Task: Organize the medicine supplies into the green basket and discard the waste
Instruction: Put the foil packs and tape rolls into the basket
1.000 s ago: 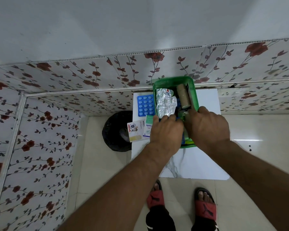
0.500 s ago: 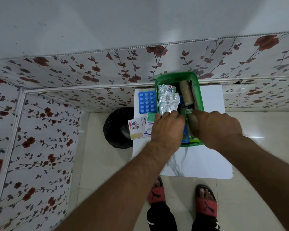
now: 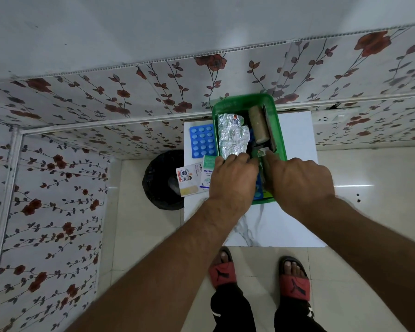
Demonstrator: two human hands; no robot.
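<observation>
Both hands are kept inside the near half of the green basket (image 3: 279,130), which stands on the white table (image 3: 295,212) against the flowered wall. Over the last second little is changed in the layout — the right hand (image 3: 300,183) is drawn slightly nearer the body, so that a small silvery scrap (image 3: 262,152) is now uncovered at its fingertip, while the left hand (image 3: 233,180) is held in almost the same spot, fingers bent and pressed down on the near end of the foil strip (image 3: 231,137). Whether anything is actually pinched by the right hand cannot be told; its fingers are curled over a dark item and the grip is hidden.

The brown roll (image 3: 258,125) is left lying along the basket's right side. Three supplies are not yet packed — the blue tablet sheet (image 3: 201,141), the plaster box (image 3: 188,179) and the green-and-white carton (image 3: 207,174) lie on the table just left of the basket. The black bin (image 3: 161,180) is seen beside the table. Contents are judged to be settled to make room.
</observation>
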